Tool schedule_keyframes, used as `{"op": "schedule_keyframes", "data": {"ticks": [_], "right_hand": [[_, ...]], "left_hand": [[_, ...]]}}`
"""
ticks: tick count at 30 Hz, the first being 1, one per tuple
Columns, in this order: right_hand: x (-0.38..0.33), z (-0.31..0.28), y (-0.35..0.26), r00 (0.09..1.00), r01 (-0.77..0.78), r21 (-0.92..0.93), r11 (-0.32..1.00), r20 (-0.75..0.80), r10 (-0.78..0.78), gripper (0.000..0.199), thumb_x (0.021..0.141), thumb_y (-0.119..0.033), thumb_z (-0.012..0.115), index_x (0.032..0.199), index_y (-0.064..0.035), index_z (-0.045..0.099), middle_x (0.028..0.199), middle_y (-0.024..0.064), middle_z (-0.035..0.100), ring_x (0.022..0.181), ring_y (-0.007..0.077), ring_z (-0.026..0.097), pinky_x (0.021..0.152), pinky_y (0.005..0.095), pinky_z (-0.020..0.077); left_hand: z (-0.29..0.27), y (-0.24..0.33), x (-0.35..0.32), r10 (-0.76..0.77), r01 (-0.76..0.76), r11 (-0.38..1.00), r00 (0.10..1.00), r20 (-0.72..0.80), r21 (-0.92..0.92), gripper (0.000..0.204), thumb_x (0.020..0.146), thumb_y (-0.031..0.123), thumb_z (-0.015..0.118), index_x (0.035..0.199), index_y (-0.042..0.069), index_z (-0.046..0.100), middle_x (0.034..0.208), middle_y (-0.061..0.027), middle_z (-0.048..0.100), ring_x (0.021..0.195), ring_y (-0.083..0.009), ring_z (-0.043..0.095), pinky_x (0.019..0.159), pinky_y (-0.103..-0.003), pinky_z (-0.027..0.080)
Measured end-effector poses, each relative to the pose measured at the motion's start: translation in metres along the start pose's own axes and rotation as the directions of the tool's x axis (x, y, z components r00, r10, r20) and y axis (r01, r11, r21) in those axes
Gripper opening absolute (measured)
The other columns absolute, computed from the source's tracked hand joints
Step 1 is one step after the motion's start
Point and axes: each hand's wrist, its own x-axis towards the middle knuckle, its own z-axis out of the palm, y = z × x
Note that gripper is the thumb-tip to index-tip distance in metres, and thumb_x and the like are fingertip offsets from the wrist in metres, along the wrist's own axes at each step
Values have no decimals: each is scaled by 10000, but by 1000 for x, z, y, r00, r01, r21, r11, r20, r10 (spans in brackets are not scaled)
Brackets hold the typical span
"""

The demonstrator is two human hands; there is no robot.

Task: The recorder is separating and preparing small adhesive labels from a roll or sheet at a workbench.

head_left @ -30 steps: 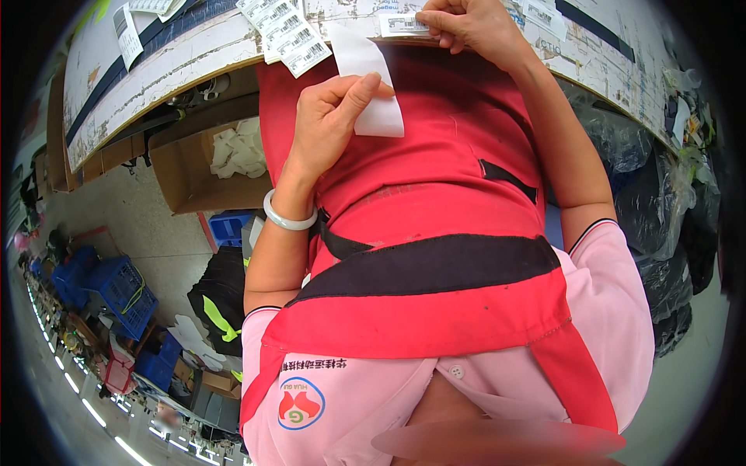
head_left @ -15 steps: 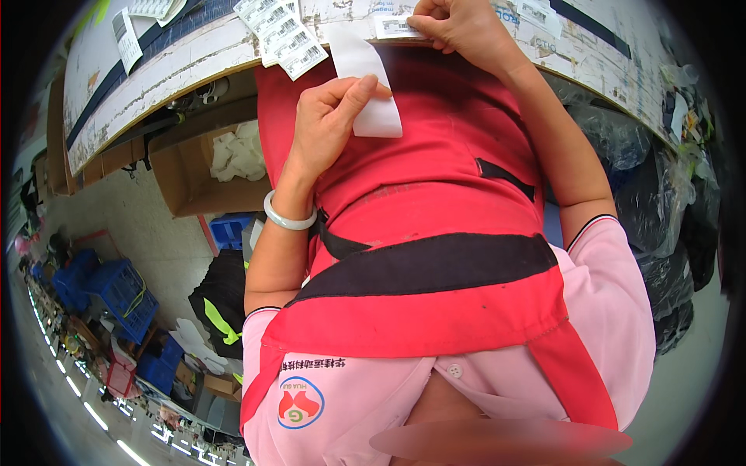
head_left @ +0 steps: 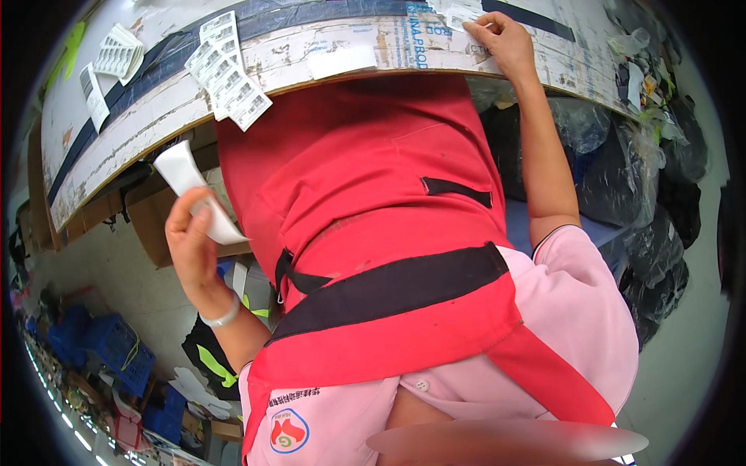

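White backing paper (head_left: pixel 189 189), a curling strip, is sitting pinched between the thumb and fingers of our left hand (head_left: pixel 194 248), which we are holding out to the left, below the edge of the worn table (head_left: pixel 140 124) and beside our red apron (head_left: pixel 373 202). Far to the right, our right hand (head_left: pixel 505 43) is pressing its fingertips down on a small printed label (head_left: pixel 458 14) lying flat on the tabletop, while sheets of barcode labels (head_left: pixel 225 70) are lying fanned out on the table's left part, well apart from both hands.
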Motion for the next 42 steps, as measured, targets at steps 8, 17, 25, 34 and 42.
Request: {"op": "schedule_keyframes", "data": {"ticks": [8, 17, 25, 34, 42], "right_hand": [[-21, 1, -56, 964, 183, 24, 983, -201, -174, 347, 868, -238, 713, 1179, -106, 637, 781, -8, 612, 692, 87, 561, 655, 241, 468], [-83, 103, -212, 538, 840, 58, 540, 44, -842, 385, 793, -180, 719, 1167, -150, 631, 1187, 56, 594, 1105, 280, 554, 950, 367, 454], [-66, 133, -227, 399, 917, 28, 398, -99, -912, 117, 780, -96, 689, 894, -109, 664, 859, -4, 645, 808, 180, 618, 731, 302, 500], [-134, 104, -235, 334, 759, 571, 312, 69, -940, 122, 824, -196, 689, 841, -94, 626, 802, 46, 594, 731, 235, 605, 639, 341, 505], [-95, 69, -219, 783, -60, 767, 638, 433, -447, 175, 920, -161, 645, 943, 9, 678, 788, 2, 642, 702, 61, 573, 646, 213, 491]], "left_hand": [[-176, -168, 37, -365, 224, 921, 781, -506, -318, 488, 856, 103, 674, 1325, 67, 543, 1163, -121, 635, 1028, -201, 626, 884, -334, 520], [-175, -193, 57, 189, 315, 651, 814, -549, 691, 486, 805, 277, 718, 1221, 41, 634, 1140, -204, 663, 1041, -313, 628, 933, -374, 459], [-4, -73, 63, 289, -158, 898, 915, -281, 411, 245, 953, 205, 597, 1056, 8, 700, 946, -82, 696, 826, -123, 644, 731, -234, 501], [73, -21, 65, -100, 99, 968, 995, 9, -229, 245, 948, 201, 622, 1030, -25, 670, 870, -101, 709, 728, -149, 679, 630, -270, 562], [104, -8, 39, -69, 51, 996, 969, 236, 79, 196, 922, 174, 666, 997, -2, 707, 858, -61, 711, 730, -86, 638, 631, -218, 501]]}}
